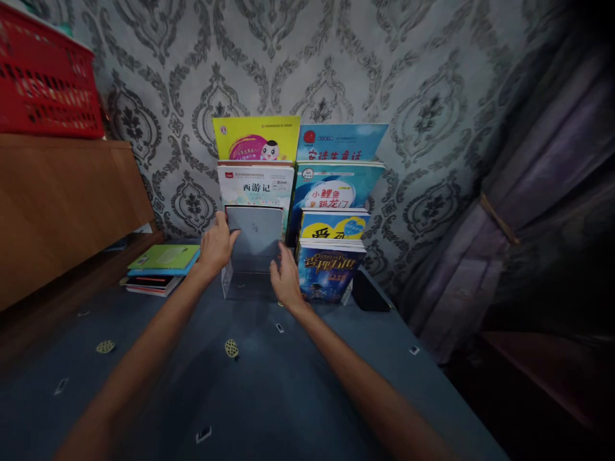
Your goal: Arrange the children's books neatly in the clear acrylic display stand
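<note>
A grey book (255, 234) with a plain cover stands upright at the front of the left column of a tiered rack (227, 282). My left hand (216, 244) grips its left edge, thumb across the front and fingers behind. At the lower right edge, my right hand (287, 275) holds the same book, thumb in front. Behind it rise a white storybook (254, 186) and a yellow book (257, 137). To the right of my right hand, a dark blue book (329, 272) fronts the second column, with a yellow-and-blue book (334, 225) and two blue books (339, 182) behind.
A small pile of books (163, 257), green on top, lies left of the rack. A flat black object (369, 294) is at the right. The wooden cabinet (72, 205) bears a red basket (48, 83). A purple curtain (461, 237) hangs beyond the blue tabletop (269, 397).
</note>
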The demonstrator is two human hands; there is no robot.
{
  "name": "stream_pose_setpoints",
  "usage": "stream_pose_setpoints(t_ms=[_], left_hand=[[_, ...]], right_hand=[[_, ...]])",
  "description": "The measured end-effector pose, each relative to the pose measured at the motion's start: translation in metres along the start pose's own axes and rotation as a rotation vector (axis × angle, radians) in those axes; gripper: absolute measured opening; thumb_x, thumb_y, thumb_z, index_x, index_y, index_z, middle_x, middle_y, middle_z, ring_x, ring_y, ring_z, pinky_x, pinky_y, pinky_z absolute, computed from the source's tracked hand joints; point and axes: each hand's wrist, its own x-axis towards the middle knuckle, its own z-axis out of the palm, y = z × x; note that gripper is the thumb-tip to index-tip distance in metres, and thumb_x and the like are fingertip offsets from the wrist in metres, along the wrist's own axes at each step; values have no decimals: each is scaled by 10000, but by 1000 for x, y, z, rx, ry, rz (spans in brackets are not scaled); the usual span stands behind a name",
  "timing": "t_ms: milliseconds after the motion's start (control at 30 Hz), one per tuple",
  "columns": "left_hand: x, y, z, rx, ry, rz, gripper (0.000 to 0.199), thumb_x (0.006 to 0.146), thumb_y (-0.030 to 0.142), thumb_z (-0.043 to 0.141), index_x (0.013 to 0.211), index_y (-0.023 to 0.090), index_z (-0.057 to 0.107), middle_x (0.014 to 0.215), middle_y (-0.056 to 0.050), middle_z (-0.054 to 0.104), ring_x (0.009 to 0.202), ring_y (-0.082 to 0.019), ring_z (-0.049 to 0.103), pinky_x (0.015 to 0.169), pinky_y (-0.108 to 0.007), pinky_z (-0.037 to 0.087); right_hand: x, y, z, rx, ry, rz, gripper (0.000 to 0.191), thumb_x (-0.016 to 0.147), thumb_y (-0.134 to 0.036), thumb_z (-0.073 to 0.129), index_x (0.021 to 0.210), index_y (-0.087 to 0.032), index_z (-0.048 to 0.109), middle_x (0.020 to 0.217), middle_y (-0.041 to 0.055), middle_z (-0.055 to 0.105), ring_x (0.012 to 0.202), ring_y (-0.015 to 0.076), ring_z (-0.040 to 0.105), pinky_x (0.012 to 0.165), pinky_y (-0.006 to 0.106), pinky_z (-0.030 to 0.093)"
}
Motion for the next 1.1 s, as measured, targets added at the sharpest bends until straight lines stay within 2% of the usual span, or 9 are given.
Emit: stream_pose_setpoints(t_ms=[133, 467, 700, 867, 1100], left_hand=[[-1, -2, 4, -4, -11, 17, 338, 973, 317, 553, 1221, 125, 426, 1108, -187, 720, 1021, -338, 724, 801, -360, 515], [1, -9, 13, -69, 35, 29, 313, 954, 294, 577, 1190, 162, 421, 1037, -145, 739, 970, -315, 737, 801, -354, 512], [0, -7, 9, -53, 3, 12, 306, 971, 303, 564, 1195, 153, 418, 1047, -151, 739, 1017, -315, 731, 816, -344, 499], [-2, -4, 5, -28, -25, -23, 325, 985, 324, 551, 1223, 147, 418, 1056, -151, 744, 1024, -335, 730, 813, -359, 501], [-2, -4, 4, -9, -32, -53, 367, 978, 363, 548, 1255, 153, 431, 1024, -151, 751, 1022, -341, 731, 801, -363, 509]], right_hand=[[0, 2, 2, 1, 11, -10, 594, 921, -224, 459, 1510, -148, 448, 1506, 173, 527, 1386, 287, 511, 1161, 528, 437], [1, -1, -1, -12, 10, -53, 576, 904, -175, 434, 1475, -143, 500, 1461, 167, 577, 1346, 277, 555, 1141, 519, 465], [2, 0, -2, -1, -2, -49, 582, 890, -151, 444, 1466, -189, 522, 1484, 124, 567, 1405, 257, 501, 1172, 512, 438], [1, -1, 0, -35, 6, -56, 543, 899, -178, 436, 1430, -132, 542, 1487, 176, 552, 1412, 281, 489, 1190, 547, 402], [-2, -2, 1, -47, 15, -62, 511, 924, -205, 441, 1423, -155, 541, 1531, 172, 497, 1450, 281, 440, 1221, 563, 347]])
